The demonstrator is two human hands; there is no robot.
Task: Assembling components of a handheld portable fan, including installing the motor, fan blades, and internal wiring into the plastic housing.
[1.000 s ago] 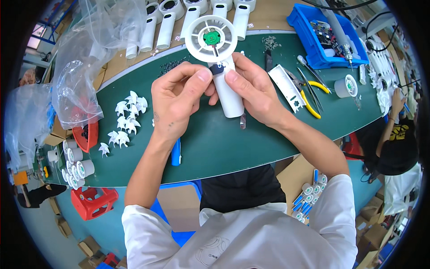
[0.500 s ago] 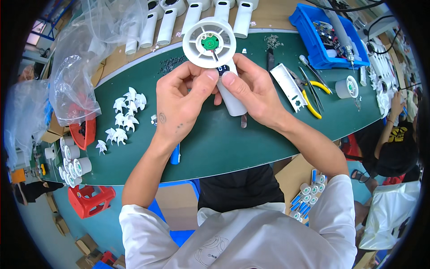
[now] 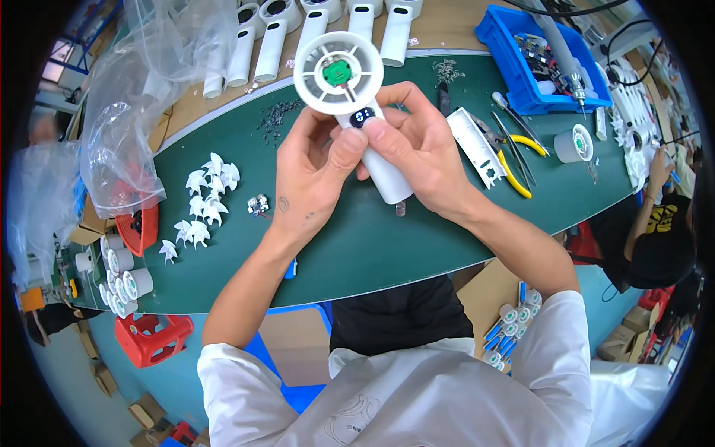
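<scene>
Between my two hands is a white handheld fan (image 3: pixel 389 179), its round head tilted up and left, its handle slanting down to the right. A green round board sits in the middle of the spoked head, and a small dark display is lit just below it. My left hand (image 3: pixel 316 167) grips the fan's neck from the left, thumb beside the display. From the right, my right hand (image 3: pixel 417 153) wraps the handle, its thumb lying on the front below the display. The fingers behind the fan are partly hidden.
White fan blades (image 3: pixel 213 190) and a small circuit part (image 3: pixel 258 205) lie left. To the right are a white handle shell (image 3: pixel 477 147), yellow-handled pliers (image 3: pixel 515 179), tweezers, a white cup-shaped housing (image 3: pixel 573 145) and a blue bin (image 3: pixel 521 97). Fan bodies (image 3: pixel 272 52) line the back.
Both hands have shifted slightly, the fan's head moving a little left and its handle end downward. My thumbs have moved lower, leaving more of the display uncovered.
</scene>
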